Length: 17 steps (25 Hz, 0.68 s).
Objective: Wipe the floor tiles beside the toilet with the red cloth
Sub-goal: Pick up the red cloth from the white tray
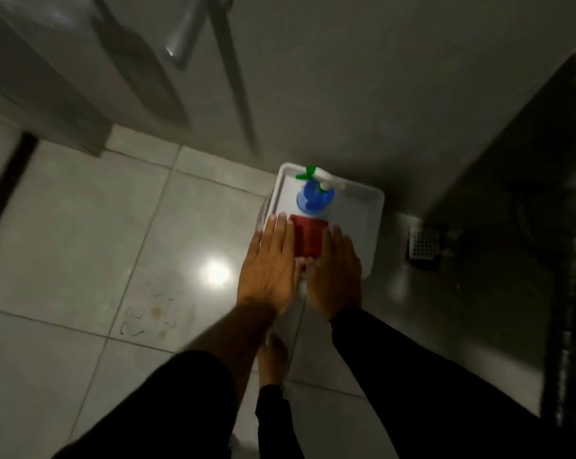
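While both hands reach down flat, left hand (268, 265) and right hand (334, 274) flank the folded red cloth (308, 236) on a white tray (362, 210); fingers extended, gripping nothing. Glossy floor tiles (114, 226) lie open leftward; a blue spray bottle (314, 193) stands behind.

I see both hands reaching forward, palms down, fingers extended: left hand (268, 266), right hand (334, 276) side by side.

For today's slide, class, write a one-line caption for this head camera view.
Both open hands, left hand and right hand, reach for the folded red cloth beside a blue spray bottle in a white plastic tray.
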Tool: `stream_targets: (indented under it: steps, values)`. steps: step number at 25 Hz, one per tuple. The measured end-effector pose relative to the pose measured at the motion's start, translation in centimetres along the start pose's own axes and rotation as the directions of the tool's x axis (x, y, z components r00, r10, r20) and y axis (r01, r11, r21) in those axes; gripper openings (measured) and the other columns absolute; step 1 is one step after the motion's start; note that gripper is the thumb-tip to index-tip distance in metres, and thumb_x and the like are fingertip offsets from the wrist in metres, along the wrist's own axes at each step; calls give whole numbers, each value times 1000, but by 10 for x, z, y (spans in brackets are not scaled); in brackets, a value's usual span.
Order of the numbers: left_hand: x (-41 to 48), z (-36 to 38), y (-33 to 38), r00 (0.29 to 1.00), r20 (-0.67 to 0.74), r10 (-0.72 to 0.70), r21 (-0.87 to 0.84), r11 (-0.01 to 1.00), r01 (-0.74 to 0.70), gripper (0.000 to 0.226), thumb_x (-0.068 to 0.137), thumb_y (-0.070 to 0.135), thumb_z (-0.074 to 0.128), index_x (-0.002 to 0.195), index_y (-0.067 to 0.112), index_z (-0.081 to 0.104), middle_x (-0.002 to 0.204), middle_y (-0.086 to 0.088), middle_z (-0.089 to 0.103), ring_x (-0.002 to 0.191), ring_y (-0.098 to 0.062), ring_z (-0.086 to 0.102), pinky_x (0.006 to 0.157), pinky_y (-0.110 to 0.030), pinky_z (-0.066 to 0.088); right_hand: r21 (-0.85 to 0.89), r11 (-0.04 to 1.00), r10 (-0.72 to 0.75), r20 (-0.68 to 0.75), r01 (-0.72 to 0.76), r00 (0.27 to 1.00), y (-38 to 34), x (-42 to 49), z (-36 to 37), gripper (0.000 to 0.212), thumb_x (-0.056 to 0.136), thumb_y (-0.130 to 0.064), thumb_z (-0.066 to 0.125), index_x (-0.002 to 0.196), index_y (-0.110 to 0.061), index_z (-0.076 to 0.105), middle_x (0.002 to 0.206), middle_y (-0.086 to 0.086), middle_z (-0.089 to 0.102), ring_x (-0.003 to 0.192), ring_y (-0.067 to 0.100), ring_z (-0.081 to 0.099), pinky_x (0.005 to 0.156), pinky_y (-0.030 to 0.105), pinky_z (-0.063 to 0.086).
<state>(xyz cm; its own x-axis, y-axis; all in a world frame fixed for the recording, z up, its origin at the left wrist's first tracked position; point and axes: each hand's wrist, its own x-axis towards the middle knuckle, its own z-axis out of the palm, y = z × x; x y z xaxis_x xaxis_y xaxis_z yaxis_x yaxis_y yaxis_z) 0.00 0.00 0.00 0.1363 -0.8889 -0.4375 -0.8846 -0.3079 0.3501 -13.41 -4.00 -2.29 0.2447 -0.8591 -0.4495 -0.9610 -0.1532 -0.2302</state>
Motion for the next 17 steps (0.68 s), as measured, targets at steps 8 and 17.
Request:
stream_targets:
  steps: [8,17]
  values:
    - [140,92,9,883,213,-418,-129,884,449,82,94,50,64,158,10,32,154,-16,50,142,-39,51,109,-51,47,476,701,465,260,-531,846,30,135,86,80,96,-45,77,157,-8,41,158,20,55,142,43,58,119,54,50]
    - [127,68,2,889,156,-431,-684,602,412,39,98,37,58,133,20,64,123,-2,71,101,-19,65,85,-34,51,862,270,380,315,-430,870,37,124,56,35,90,-9,78,125,-4,77,118,21,84,105,40,82,91,50,70]
